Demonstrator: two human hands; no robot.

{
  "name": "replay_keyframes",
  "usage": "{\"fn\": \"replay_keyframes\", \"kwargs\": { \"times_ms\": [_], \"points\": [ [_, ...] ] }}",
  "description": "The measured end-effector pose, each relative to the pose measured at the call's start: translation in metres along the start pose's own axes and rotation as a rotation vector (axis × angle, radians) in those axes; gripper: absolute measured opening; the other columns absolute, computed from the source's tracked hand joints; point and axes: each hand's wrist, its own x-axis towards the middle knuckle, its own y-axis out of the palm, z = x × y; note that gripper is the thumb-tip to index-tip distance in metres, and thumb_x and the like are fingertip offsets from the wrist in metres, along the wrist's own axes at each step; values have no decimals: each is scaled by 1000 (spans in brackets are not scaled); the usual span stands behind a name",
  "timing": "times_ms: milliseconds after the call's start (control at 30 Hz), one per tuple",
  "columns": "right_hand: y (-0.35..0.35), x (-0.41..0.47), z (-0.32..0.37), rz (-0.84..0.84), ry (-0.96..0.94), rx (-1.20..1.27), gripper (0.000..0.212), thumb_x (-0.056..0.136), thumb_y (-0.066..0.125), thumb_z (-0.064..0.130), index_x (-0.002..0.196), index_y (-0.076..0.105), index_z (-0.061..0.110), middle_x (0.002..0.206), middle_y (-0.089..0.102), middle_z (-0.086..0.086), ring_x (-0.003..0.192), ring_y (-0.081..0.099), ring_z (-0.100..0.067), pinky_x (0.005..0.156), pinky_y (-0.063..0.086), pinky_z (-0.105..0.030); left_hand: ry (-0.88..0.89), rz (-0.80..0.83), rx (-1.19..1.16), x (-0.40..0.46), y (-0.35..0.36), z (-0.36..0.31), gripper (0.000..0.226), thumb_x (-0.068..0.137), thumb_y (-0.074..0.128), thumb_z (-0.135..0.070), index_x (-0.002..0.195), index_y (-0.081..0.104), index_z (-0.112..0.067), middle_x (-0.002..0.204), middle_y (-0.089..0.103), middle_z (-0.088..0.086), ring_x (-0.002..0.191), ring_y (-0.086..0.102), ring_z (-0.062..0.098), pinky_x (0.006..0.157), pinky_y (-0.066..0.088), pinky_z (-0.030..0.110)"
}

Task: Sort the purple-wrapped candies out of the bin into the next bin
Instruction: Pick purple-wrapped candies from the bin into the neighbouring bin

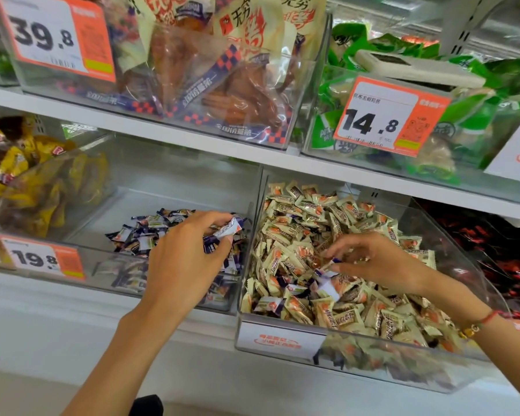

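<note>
light, crinkly, slippery purple candy [327, 267]: right hand [373, 262] pinches its twisted end; left hand [186, 253] fingers grip another candy [228, 229].

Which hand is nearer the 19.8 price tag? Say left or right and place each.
Left. The left hand is over the purple-candy bin, just right of the 19.8 price tag; the right hand is farther right, over the cream-candy bin.

I get bright, even shop light; glare streaks the clear bin fronts [373, 364], and edges at twelve o'clock bend and blur.
</note>
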Motion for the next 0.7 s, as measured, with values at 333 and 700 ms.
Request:
{"fn": "replay_keyframes", "kwargs": {
  "times_ms": [333, 700],
  "points": [
    [11, -4, 13, 209, 43, -183, 46, 85, 70, 40, 128, 56, 33, 122, 60, 17, 97, 59, 2, 79, 45, -11, 2, 10, 17, 0, 6, -4, 31, 86, 68, -22, 115, 65, -32, 109, 66, -15, 91, 59, 3, 79, 54, 31],
    [49, 33, 31, 382, -102, -720, 41, 88, 68, 28, 128, 60, 20, 119, 63, -7, 108, 57, -27, 88, 47, -35, -21, 17, 25, 1, 13, -7, 31, 86, 69, -22, 114, 65, -33, 112, 66, -16, 96, 61, 5, 80, 55, 34]
  ]
}}
